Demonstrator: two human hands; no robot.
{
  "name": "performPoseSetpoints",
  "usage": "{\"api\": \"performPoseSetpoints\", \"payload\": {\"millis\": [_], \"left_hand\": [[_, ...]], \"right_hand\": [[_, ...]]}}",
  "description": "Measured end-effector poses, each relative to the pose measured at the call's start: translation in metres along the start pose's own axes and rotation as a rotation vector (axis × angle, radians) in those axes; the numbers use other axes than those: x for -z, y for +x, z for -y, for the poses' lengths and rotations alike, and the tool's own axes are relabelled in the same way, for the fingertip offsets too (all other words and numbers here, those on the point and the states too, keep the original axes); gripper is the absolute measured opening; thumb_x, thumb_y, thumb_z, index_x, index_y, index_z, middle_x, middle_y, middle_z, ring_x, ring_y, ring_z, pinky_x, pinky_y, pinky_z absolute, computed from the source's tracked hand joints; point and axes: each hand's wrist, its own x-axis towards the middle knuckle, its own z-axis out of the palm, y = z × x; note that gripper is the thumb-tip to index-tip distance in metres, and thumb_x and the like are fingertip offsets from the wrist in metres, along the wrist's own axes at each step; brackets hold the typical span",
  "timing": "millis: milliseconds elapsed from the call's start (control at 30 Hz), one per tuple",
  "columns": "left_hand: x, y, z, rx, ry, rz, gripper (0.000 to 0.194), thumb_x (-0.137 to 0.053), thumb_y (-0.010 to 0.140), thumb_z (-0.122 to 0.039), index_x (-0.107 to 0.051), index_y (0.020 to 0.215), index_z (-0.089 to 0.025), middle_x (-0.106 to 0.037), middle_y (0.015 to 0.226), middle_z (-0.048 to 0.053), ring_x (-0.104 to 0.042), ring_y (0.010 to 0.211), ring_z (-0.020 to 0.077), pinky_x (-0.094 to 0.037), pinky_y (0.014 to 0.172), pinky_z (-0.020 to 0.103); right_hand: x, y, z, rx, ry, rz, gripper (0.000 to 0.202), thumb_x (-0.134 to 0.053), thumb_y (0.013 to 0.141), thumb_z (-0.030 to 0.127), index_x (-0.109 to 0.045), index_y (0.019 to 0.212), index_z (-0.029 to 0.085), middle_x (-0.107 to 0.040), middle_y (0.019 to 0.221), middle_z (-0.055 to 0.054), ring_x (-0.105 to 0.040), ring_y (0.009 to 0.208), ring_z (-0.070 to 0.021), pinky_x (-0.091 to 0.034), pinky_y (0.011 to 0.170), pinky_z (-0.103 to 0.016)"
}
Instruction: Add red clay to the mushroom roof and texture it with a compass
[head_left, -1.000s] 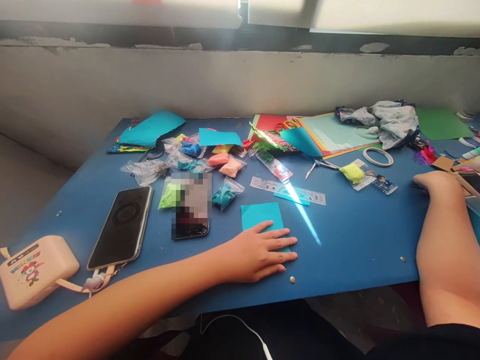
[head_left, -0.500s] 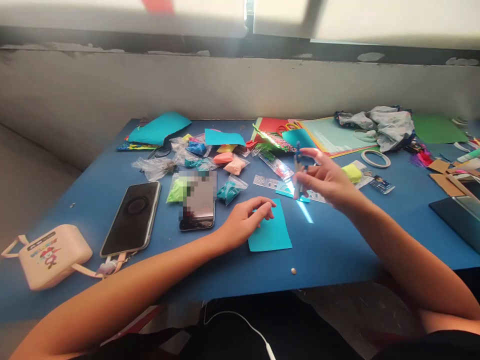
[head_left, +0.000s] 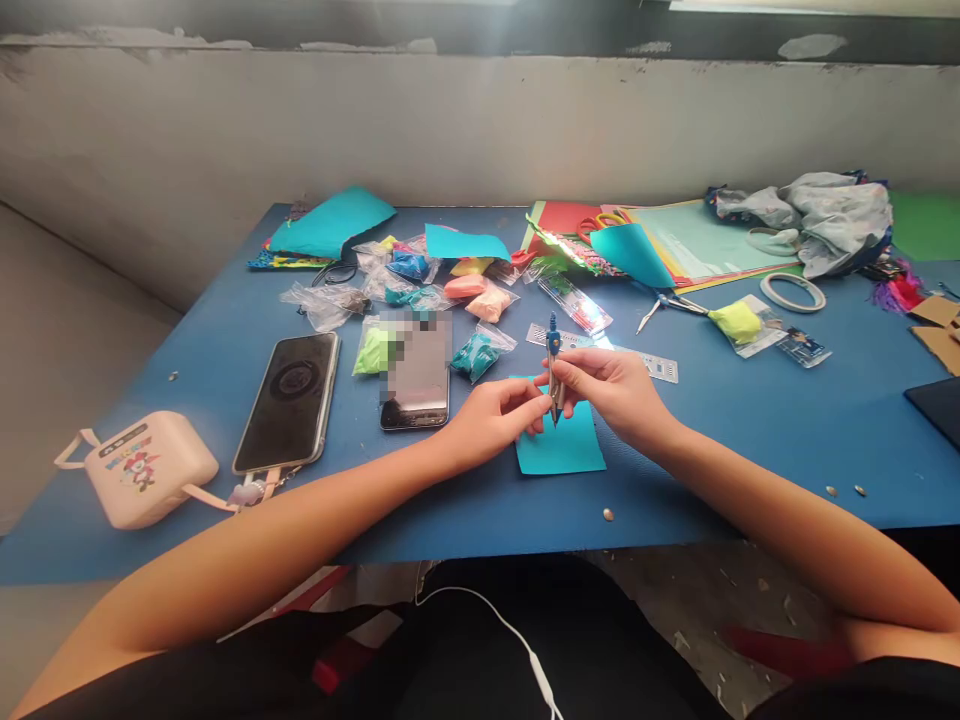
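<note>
A drawing compass (head_left: 554, 343) with a blue top and metal legs is held upright, its point downward, above a small turquoise paper sheet (head_left: 562, 458). My right hand (head_left: 616, 396) is closed on its legs from the right, just below the blue hinge. From the left, my left hand (head_left: 496, 418) pinches the lower legs near the tip. I cannot tell whether the tip touches the paper. Behind the hands lies a stencil ruler (head_left: 663, 368), partly hidden by my right hand.
Left of the hands are two phones (head_left: 289, 400) (head_left: 416, 385) and a pink case (head_left: 150, 468). Bags of coloured clay (head_left: 480, 352) lie beyond. Coloured paper sheets (head_left: 690, 235), a tape roll (head_left: 792, 292) and crumpled plastic (head_left: 844, 225) are at the back right. A small metal stud (head_left: 607, 515) sits near the front edge.
My right hand has brought the compass down and left over the turquoise paper. My left hand's fingers have closed on its lower legs. The view has tilted downward.
</note>
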Motion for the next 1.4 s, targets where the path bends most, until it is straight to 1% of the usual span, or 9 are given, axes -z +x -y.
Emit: {"api": "performPoseSetpoints", "payload": {"millis": [167, 300, 400, 467, 633, 767, 967, 1133, 1400], "left_hand": [[-0.002, -0.001, -0.003, 0.03, 0.016, 0.018, 0.034, -0.06, 0.08, -0.044, -0.062, 0.062, -0.016, -0.061, 0.06, 0.001, -0.052, 0.057, 0.0117, -0.041, 0.056, 0.023], [-0.004, 0.001, -0.005, 0.062, -0.033, -0.005, 0.033, -0.063, 0.077, -0.045, -0.063, 0.062, -0.016, -0.059, 0.057, 0.0, -0.051, 0.056, 0.0115, -0.04, 0.055, 0.023], [-0.004, 0.004, -0.006, 0.119, -0.108, -0.031, 0.033, -0.066, 0.073, -0.047, -0.063, 0.066, -0.016, -0.052, 0.053, -0.003, -0.046, 0.053, 0.0101, -0.036, 0.052, 0.023], [-0.004, 0.005, -0.007, 0.139, -0.12, -0.039, 0.034, -0.065, 0.072, -0.048, -0.062, 0.067, -0.015, -0.047, 0.051, -0.005, -0.042, 0.05, 0.0087, -0.033, 0.05, 0.022], [-0.006, 0.008, -0.007, 0.117, -0.09, -0.034, 0.028, -0.061, 0.072, -0.043, -0.057, 0.066, -0.016, -0.046, 0.051, -0.006, -0.039, 0.048, 0.0075, -0.029, 0.047, 0.021], [-0.009, 0.008, -0.004, 0.091, -0.064, -0.052, 0.022, -0.057, 0.073, -0.037, -0.054, 0.066, -0.016, -0.044, 0.054, -0.006, -0.036, 0.049, 0.0067, -0.029, 0.046, 0.02], [-0.01, 0.006, 0.001, 0.044, 0.021, -0.096, 0.016, -0.056, 0.072, -0.031, -0.051, 0.065, -0.017, -0.047, 0.056, -0.005, -0.039, 0.053, 0.008, -0.031, 0.049, 0.02], [-0.009, 0.006, 0.004, 0.004, 0.096, -0.121, 0.018, -0.055, 0.074, -0.034, -0.052, 0.066, -0.018, -0.046, 0.056, -0.005, -0.039, 0.052, 0.0083, -0.031, 0.048, 0.02], [-0.004, 0.009, 0.007, -0.085, 0.274, -0.2, 0.013, -0.053, 0.078, -0.03, -0.057, 0.073, -0.018, -0.045, 0.055, -0.005, -0.039, 0.052, 0.0091, -0.03, 0.05, 0.02]], "right_hand": [[0.0, 0.0, -0.004, -0.058, 0.039, 0.018, 0.043, -0.079, 0.064, 0.054, -0.068, 0.082, 0.017, -0.073, 0.072, -0.002, -0.054, 0.044, -0.0073, -0.051, 0.046, -0.026], [0.0, -0.001, -0.009, -0.024, 0.047, -0.023, 0.045, -0.079, 0.066, 0.052, -0.066, 0.091, 0.018, -0.067, 0.06, 0.001, -0.062, 0.056, -0.0129, -0.053, 0.054, -0.028], [0.001, -0.001, -0.01, -0.006, 0.024, -0.029, 0.051, -0.077, 0.068, 0.052, -0.066, 0.103, 0.018, -0.071, 0.073, -0.001, -0.061, 0.058, -0.013, -0.055, 0.058, -0.032], [0.002, -0.001, -0.01, 0.011, -0.01, -0.034, 0.055, -0.077, 0.068, 0.053, -0.066, 0.109, 0.017, -0.072, 0.082, -0.003, -0.059, 0.058, -0.0119, -0.055, 0.059, -0.033], [0.004, -0.005, -0.011, 0.089, -0.194, -0.059, 0.049, -0.07, 0.076, 0.049, -0.068, 0.115, 0.018, -0.066, 0.073, -0.001, -0.058, 0.061, -0.0139, -0.055, 0.062, -0.033], [0.004, -0.008, -0.01, 0.131, -0.272, -0.084, 0.043, -0.065, 0.081, 0.038, -0.067, 0.12, 0.019, -0.064, 0.069, 0.0, -0.059, 0.061, -0.0146, -0.055, 0.062, -0.033], [0.004, -0.009, -0.007, 0.172, -0.296, -0.123, 0.023, -0.061, 0.083, 0.032, -0.074, 0.101, 0.025, -0.069, 0.075, 0.0, -0.063, 0.063, -0.0166, -0.056, 0.062, -0.034], [0.008, -0.01, -0.004, 0.233, -0.355, -0.092, 0.017, -0.058, 0.086, 0.029, -0.073, 0.089, 0.021, -0.068, 0.07, -0.001, -0.065, 0.064, -0.0164, -0.056, 0.064, -0.032], [0.016, -0.002, -0.021, 0.571, -0.506, -0.078, 0.016, -0.053, 0.091, 0.018, -0.069, 0.091, 0.02, -0.073, 0.079, -0.002, -0.067, 0.068, -0.0131, -0.056, 0.065, -0.026]]}}
